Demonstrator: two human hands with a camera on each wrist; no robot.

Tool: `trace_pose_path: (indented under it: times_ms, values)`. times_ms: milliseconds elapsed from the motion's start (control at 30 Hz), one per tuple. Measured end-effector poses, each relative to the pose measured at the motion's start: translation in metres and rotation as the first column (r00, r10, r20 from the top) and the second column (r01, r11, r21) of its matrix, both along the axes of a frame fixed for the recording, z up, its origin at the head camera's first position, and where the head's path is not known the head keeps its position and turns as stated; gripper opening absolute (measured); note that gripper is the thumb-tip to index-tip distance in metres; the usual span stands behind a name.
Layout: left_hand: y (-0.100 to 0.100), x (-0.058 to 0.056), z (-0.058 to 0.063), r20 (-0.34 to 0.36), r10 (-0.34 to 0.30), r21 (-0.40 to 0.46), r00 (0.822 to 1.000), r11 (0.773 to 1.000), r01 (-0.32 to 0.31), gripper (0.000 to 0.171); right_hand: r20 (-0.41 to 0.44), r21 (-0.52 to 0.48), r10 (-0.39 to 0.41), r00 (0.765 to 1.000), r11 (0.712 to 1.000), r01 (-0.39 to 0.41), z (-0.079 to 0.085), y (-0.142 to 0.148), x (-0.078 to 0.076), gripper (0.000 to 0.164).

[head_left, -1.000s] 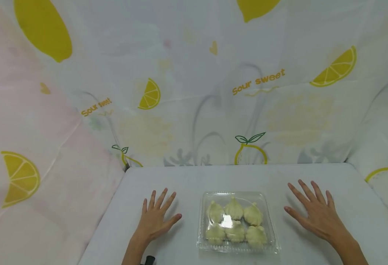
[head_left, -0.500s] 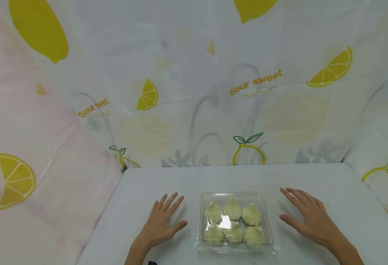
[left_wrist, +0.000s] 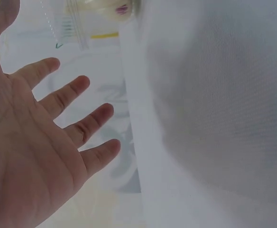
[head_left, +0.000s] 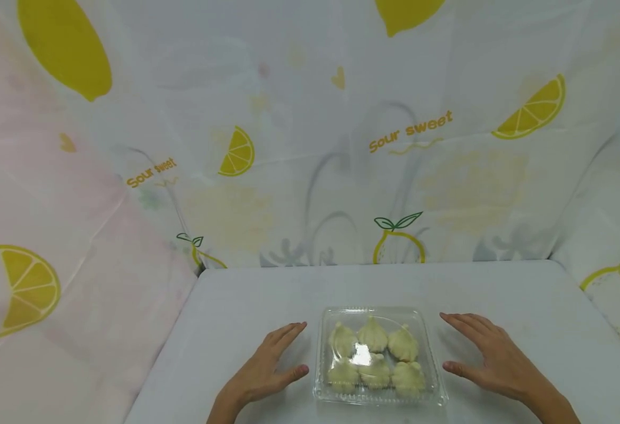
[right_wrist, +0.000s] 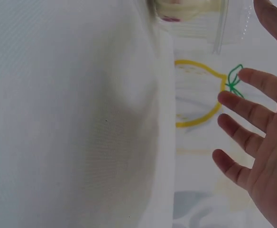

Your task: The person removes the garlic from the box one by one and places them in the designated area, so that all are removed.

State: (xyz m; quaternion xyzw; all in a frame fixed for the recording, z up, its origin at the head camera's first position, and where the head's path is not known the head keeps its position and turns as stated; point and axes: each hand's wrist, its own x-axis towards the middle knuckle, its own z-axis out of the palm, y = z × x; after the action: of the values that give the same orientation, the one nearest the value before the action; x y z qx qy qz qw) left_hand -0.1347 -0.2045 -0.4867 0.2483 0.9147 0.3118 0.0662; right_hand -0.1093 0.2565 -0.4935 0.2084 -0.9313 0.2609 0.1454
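A clear plastic clamshell box (head_left: 320, 353) lies on the white table with its lid down. Through the lid show several pale, pleated buns (head_left: 374, 370) in two rows. My left hand (head_left: 264, 368) hovers just left of the box, fingers extended and apart from it. To the right of the box is my right hand (head_left: 492, 359), its thumb and fingers spread, also not touching. Both palms face inward and hold nothing; the left wrist view shows the left palm (left_wrist: 34, 142) bare, and the right wrist view the right palm (right_wrist: 273, 166). A corner of the box appears at the top of each wrist view.
The white table (head_left: 267, 288) reaches back to a fabric backdrop (head_left: 310, 176) printed with lemons and the words "Sour sweet". The same kind of fabric hangs at the left and right sides.
Both hands have moved inward toward the box, one from each side. Their fingers, widely fanned before, are now closer together and point more toward the box. The box has not moved on the table.
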Motion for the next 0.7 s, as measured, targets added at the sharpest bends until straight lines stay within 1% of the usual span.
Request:
trace_pose_path:
  times_ms: [167,300,400,500,700]
  values:
    - [0.003,0.004,0.001,0.085,-0.024,0.024,0.996,0.999,0.022,0.074,-0.007,0.004,0.024,1.000,1.000,-0.024,0.000,-0.002,0.004,0.084]
    - [0.005,0.006,0.002,0.119,-0.050,0.054,0.992,0.998,0.044,0.074,0.020,0.019,0.023,1.000,1.000,-0.023,0.002,-0.006,0.008,0.083]
    - [0.006,0.008,0.001,0.121,-0.072,0.071,0.990,0.995,0.064,0.075,0.044,0.019,0.022,0.999,1.000,-0.022,0.002,-0.009,0.010,0.082]
    - [0.007,0.009,0.000,0.122,-0.092,0.100,0.988,0.992,0.080,0.079,0.052,0.008,0.040,0.998,0.999,-0.040,0.002,-0.010,0.012,0.081]
    - [0.007,0.011,-0.002,0.108,-0.164,0.189,0.981,0.972,0.141,0.086,0.097,-0.003,0.065,0.993,0.998,-0.065,-0.002,-0.012,0.015,0.080]
